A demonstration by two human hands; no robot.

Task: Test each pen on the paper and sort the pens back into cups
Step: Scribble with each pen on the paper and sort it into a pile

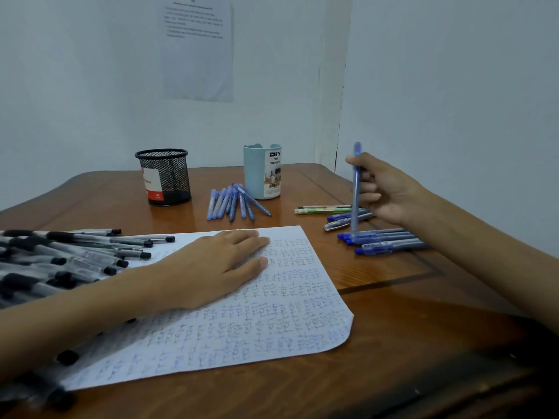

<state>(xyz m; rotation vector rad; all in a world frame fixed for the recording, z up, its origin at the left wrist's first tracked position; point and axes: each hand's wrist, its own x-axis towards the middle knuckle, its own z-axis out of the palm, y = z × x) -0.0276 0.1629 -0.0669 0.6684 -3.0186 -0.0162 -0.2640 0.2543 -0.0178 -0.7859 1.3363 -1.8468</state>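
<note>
One slim translucent blue pen [357, 189], upright, pinched in the right grip [384, 189], lower end at a row of blue pens [381, 238] on the table [408, 343]. Left grip [217, 264] released, flat on the scribble-covered paper [272, 322]. Behind: black mesh cup [165, 176], pale blue cup [261, 172], fan of blue pens [233, 202] between; heap of black-capped pens [60, 255] at left

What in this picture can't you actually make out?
Head view only:
- Wall sheet: print too small, blurred.
- Black pens: pile cut off by left edge, partly under the left arm.
- Blue cup: opaque wall hides its inside.
- Paper: marks under the left hand are covered.
</note>
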